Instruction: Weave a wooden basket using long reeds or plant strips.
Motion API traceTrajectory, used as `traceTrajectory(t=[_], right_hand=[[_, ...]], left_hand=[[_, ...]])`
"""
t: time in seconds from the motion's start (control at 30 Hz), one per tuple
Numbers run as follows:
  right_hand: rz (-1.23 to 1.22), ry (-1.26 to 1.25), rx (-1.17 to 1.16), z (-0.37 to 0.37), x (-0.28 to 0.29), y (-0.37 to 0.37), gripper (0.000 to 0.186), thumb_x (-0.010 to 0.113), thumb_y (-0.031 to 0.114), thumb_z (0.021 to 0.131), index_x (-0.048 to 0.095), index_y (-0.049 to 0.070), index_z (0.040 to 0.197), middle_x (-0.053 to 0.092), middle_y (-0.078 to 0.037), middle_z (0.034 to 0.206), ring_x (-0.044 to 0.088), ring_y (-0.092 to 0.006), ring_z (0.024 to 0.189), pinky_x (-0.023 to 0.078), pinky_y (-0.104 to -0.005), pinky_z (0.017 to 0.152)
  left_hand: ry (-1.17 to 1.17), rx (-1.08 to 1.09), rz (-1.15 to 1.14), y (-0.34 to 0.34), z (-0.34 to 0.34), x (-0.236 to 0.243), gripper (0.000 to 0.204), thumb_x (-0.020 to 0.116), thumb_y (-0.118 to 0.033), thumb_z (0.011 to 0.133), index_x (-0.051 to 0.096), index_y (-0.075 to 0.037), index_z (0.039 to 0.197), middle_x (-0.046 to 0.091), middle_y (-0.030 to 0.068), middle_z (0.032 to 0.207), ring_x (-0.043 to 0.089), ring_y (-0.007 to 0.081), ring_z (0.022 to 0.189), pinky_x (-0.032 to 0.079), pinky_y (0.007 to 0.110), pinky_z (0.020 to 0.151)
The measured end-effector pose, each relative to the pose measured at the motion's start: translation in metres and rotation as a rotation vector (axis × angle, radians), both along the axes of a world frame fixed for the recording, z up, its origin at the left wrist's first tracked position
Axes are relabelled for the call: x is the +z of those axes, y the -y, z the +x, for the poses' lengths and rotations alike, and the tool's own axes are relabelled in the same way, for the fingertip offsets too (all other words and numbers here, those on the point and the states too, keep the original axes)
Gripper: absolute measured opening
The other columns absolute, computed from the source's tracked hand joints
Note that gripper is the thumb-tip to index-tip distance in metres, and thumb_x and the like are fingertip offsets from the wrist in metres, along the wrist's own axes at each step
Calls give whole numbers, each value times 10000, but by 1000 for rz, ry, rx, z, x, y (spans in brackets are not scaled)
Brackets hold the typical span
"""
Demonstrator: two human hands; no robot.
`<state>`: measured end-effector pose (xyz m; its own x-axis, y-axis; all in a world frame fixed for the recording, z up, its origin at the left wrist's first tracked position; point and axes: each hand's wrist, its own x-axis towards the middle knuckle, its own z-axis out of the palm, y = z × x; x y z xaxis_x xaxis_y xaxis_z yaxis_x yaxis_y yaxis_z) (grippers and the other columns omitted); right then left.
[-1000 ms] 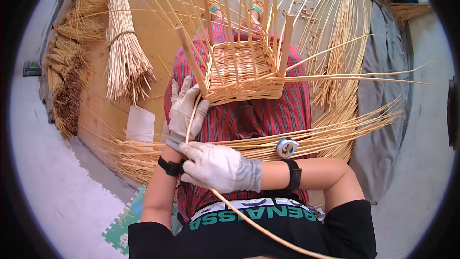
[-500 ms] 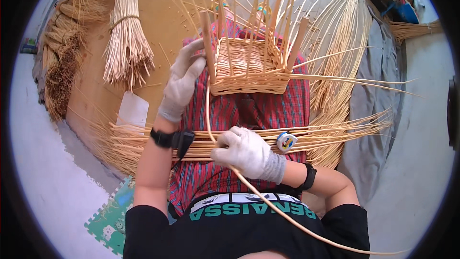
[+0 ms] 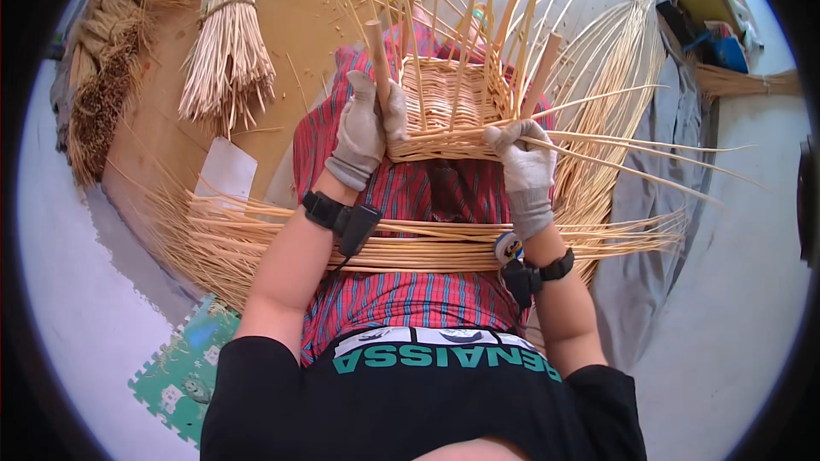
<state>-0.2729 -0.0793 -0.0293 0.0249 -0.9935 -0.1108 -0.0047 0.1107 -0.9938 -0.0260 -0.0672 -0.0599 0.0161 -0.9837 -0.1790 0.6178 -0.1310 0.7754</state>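
An unfinished wicker basket [image 3: 448, 152] sits at my knees, its woven base and low sides topped by upright stakes. Thick wooden posts rise from its corners. My left hand [image 3: 363, 130], in a pale work glove, grips the near left corner, with thumb and fingers around the foot of the post [image 3: 376, 55] there. At the near right corner my gloved right hand [image 3: 524, 158] is pinched on a wicker rod that runs along the near rim. Several loose rod ends [image 3: 632, 166] stick out to the right beyond that hand.
A bundle of long rods [image 3: 427, 253] lies across my lap, with a small round tape measure [image 3: 507, 247] on it. More rods [image 3: 589, 145] spread on the right over grey cloth [image 3: 641, 205]. A tied bundle [image 3: 224, 60] and a white card [image 3: 227, 169] lie on the left.
My right hand has left the long rod over my lap and moved up to the basket's near right corner. The left hand has shifted right, its thumb now inside the corner post.
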Motion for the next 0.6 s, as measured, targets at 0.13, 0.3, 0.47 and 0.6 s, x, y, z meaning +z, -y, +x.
traceTrajectory(t=[0.13,0.3,0.47,0.6], right_hand=[[71,176,-104,1,-6,-6,178,800,-46,873,684,37,979,720,-44,964,684,-118,889,579,-275,848],[31,221,-125,7,-4,-8,234,811,-10,884,685,50,1073,704,-20,976,662,-94,925,556,-254,842],[-28,-14,-139,12,5,-11,166,795,39,920,693,68,1048,687,19,924,620,-55,846,513,-221,769],[-161,-70,-61,25,24,-20,94,740,62,971,683,59,1047,674,15,868,625,-69,833,526,-248,766]], left_hand=[[119,-64,-34,-13,11,21,534,584,-604,987,586,-74,924,651,40,940,629,145,927,521,303,884],[469,-147,8,-25,9,5,389,879,-85,830,569,-90,1065,697,37,1099,641,130,1040,551,312,952],[497,-105,19,-25,-1,1,386,862,-8,822,517,-105,964,616,44,1158,632,178,1139,557,348,991],[517,-69,9,-23,-4,0,379,854,0,825,510,-108,941,615,44,1150,631,172,1129,562,349,980]])
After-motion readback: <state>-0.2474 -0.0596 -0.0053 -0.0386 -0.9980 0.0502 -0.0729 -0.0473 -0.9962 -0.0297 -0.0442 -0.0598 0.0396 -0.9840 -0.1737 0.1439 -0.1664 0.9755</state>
